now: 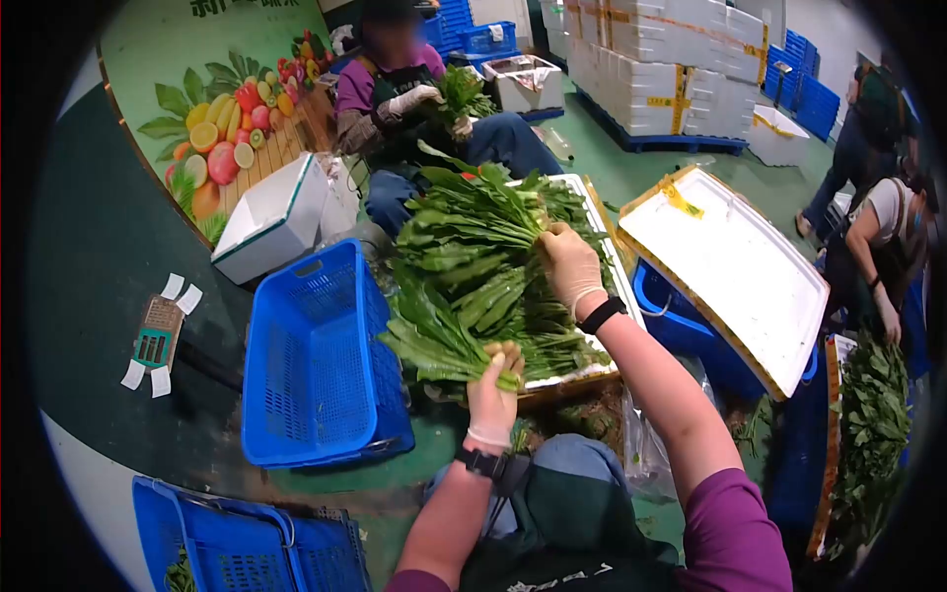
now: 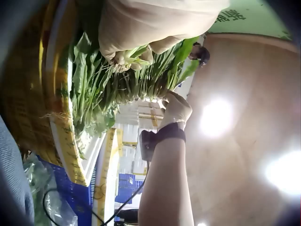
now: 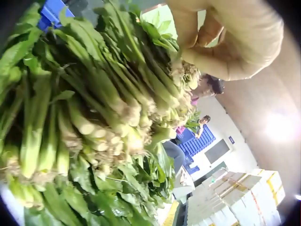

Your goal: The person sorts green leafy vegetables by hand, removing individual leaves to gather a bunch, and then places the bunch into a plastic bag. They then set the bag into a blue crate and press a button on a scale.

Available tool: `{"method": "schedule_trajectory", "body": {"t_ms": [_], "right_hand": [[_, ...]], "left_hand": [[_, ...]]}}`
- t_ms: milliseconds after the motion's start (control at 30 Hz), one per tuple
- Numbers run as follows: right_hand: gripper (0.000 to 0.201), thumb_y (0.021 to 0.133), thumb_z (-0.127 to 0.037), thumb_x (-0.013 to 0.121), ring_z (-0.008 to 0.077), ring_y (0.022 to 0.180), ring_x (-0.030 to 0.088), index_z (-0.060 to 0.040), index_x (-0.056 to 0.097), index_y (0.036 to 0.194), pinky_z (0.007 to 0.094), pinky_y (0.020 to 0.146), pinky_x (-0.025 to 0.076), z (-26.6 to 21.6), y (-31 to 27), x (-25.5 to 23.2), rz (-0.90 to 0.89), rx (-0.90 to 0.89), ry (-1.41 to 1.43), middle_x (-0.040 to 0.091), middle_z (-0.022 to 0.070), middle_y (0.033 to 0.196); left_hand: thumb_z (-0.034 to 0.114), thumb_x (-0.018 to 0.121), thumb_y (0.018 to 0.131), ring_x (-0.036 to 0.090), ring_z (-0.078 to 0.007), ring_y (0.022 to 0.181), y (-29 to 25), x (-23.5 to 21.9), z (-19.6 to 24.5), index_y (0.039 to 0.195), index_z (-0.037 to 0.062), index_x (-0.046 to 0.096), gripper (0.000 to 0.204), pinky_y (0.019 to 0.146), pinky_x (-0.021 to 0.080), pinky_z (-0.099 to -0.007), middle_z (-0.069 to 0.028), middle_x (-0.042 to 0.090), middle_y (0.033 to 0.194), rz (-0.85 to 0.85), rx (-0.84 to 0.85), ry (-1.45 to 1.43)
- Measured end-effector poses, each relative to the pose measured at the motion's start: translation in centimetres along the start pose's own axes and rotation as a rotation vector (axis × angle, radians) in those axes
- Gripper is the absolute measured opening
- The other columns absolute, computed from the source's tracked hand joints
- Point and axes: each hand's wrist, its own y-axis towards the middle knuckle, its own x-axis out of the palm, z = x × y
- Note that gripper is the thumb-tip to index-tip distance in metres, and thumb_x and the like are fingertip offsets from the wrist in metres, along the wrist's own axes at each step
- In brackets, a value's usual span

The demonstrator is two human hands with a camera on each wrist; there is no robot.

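While a small bunch of leafy greens (image 1: 429, 340) is being held by the left hand (image 1: 491, 397), the root ends of a larger pile of greens (image 1: 483, 217) are being gripped by the right hand (image 1: 574, 264). Neither grip is being spread: the stems of the bunch are being pinched near their roots between the left thumb and fingers, and root ends at the top of the pile are being pinched between the right thumb and fingertips.

The pile is being carried by a white foam box (image 1: 621, 281), whose left edge is being overhung by leaves. Its long axis is being laid roughly across the box, the roots being turned toward the right edge and the leaf tips toward the left. Near the left end of the box's near edge, the bunch is being held at much the same slant, so the two sets of stems are being kept nearly parallel, roots rightward in both.

From the left grip, the leaves are being pointed leftward, toward a blue basket (image 1: 306, 355) beside the box; by that hand the basket is being more closely neighboured. By the right hand the box's right edge is being neighboured. Whether the pile is being touched by the bunch cannot be told.
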Motion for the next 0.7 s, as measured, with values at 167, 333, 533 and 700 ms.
{"method": "schedule_trajectory", "body": {"t_ms": [167,333,533,700], "right_hand": [[0.035,0.079,-0.011,0.071,0.0346,0.101,0.058,-0.009,0.055,0.11,0.0443,0.087,0.049,-0.3,-1.3,-0.7,0.177,0.087,0.127,0.061,0.014,0.101],[0.032,0.083,-0.009,0.064,0.0346,0.102,0.06,-0.0122,0.062,0.114,0.0446,0.087,0.05,-0.3,-2.9,2.0,-0.177,0.151,0.207,0.065,0.0141,0.103],[0.026,0.081,-0.013,0.069,0.0352,0.099,0.06,-0.0096,0.066,0.107,0.0449,0.085,0.051,-2.8,-7.7,2.0,-0.224,0.156,0.078,0.065,0.0123,0.098],[0.027,0.084,-0.02,0.068,0.0366,0.091,0.065,-0.0028,0.069,0.105,0.0428,0.084,0.052,-2.6,-10.3,2.5,-0.205,0.464,0.449,0.07,0.0163,0.095]], "left_hand": [[0.002,0.055,0.096,0.061,-0.0266,0.11,1.7,0.4,-1.6,0.111,0.0061,0.057,0.015,0.1,0.049,-0.0423,-0.0126,0.065,0.114,-0.013,-0.012,-0.021],[-0.001,0.056,0.095,0.061,-0.0295,0.112,0.0,-0.5,-2.2,0.113,0.0032,0.056,0.018,0.101,0.048,-0.0452,-0.0145,0.064,0.116,0.057,-0.038,0.036],[-0.002,0.057,0.094,0.062,-0.0308,0.112,-0.9,-2.1,-1.7,0.112,0.0017,0.057,0.019,0.1,0.049,-0.047,-0.016,0.064,0.115,0.079,-0.05,0.039],[0.002,0.062,0.092,0.066,-0.0274,0.101,-2.1,-2.1,0.2,0.104,0.0052,0.056,0.014,0.091,0.055,-0.0421,-0.0131,0.066,0.107,0.286,0.021,0.027]]}}
